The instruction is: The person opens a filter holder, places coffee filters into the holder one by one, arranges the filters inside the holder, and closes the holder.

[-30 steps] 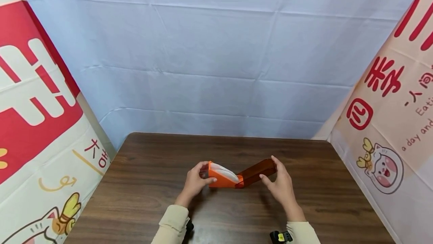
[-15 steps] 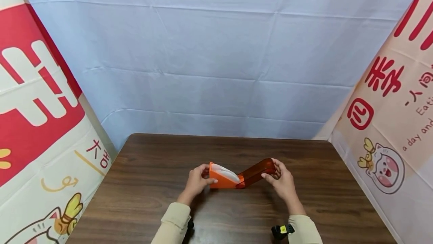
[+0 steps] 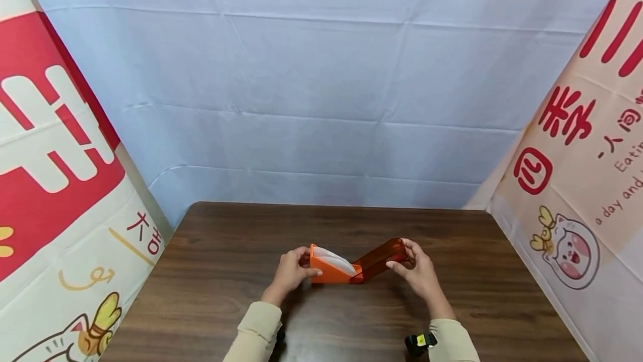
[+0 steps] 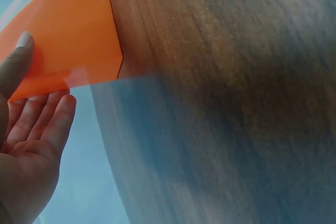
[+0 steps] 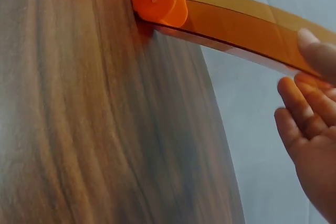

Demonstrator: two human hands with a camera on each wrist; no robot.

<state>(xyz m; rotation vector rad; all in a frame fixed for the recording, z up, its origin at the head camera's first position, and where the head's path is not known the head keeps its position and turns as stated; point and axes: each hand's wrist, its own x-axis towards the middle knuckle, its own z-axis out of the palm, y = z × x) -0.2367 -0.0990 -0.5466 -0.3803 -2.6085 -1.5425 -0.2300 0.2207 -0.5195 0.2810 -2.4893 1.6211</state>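
Observation:
An orange plastic case with a slanted open top sits near the middle of the table. Thin white rounded pieces, perhaps discs, stand inside it. Its see-through amber lid is swung out to the right, tilted upward, on a round hinge. My left hand grips the case's left end, thumb on the near wall; in the left wrist view its fingers are partly hidden behind the orange wall. My right hand holds the lid's raised far end between thumb and fingers.
The dark wood-grain table has a rounded back edge. Behind it hangs a pale blue cloth. Printed cloths, one red and white and one pinkish, line the left and right sides.
The right fingers have curled more around the lid's end, and that hand has shifted slightly. The left hand and the case hold almost still; the head view has moved a little.

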